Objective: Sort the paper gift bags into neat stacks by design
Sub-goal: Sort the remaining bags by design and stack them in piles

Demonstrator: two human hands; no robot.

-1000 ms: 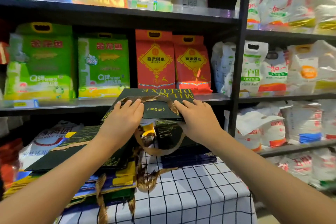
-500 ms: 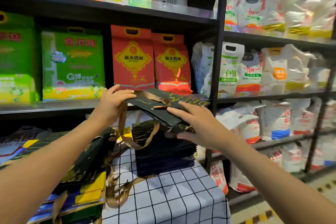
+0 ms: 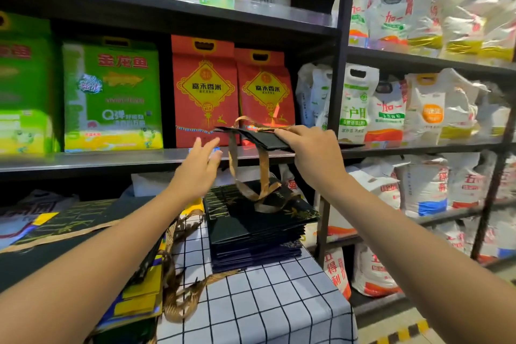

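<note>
My right hand (image 3: 312, 152) pinches a flat dark green gift bag (image 3: 257, 137) and holds it level in the air. Its gold ribbon handles (image 3: 248, 176) dangle down to a neat stack of matching dark green bags (image 3: 251, 229) on the checked tablecloth (image 3: 268, 304). My left hand (image 3: 199, 169) hovers just left of the held bag with its fingers spread, touching nothing. At the left lies a mixed pile of bags (image 3: 83, 243), a dark green one on top and blue and yellow ones (image 3: 136, 304) underneath, with gold ribbons spilling out.
Black metal shelves (image 3: 173, 159) behind the table hold green rice packs (image 3: 111, 98), red rice packs (image 3: 206, 92) and white flour sacks (image 3: 391, 109). A shelf upright (image 3: 339, 64) stands close on the right. The table's right edge drops to the floor (image 3: 402, 332).
My left hand has let go of the dark green bag and drawn back a little. My right hand alone now carries it, lifted higher and to the right, above the dark stack.
</note>
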